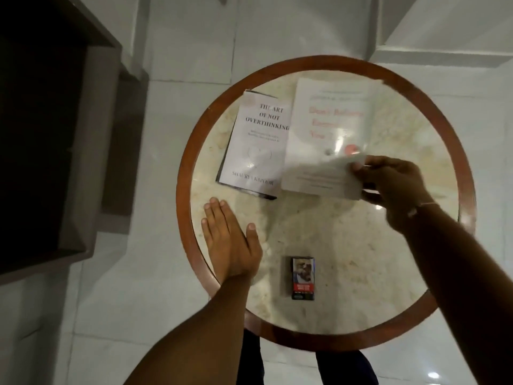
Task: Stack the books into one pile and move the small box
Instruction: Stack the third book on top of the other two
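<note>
Head view shows your right hand [388,184] pinching the near right corner of the white book [327,134], thumb on the cover and fingers [372,196] curled beneath; that corner looks lifted and blurred, so the book is probably coming off the table. Your left hand [227,240] lies flat and released on the marble top, fingers spread, holding nothing, just near of the pale book [258,143].

The two books lie side by side on the far half of the round table [194,134], their long edges touching or slightly overlapping. The pale book sits to the left, the white one to the right. The small box [302,277] stands apart on the near side, between your forearms.

Both books look like thin paperbacks: light, a little floppy, with glossy covers that may slide over each other. A corner pinch lets the cover sag, so a hold along the near edge with the whole hand should carry it flatter. The box is light and stiff; take it by its long sides.

The raised wooden rim rings the whole top, so slide nothing outward past it. There is open marble to the right and between box and books, room enough for the pile and for shifting the box.
</note>
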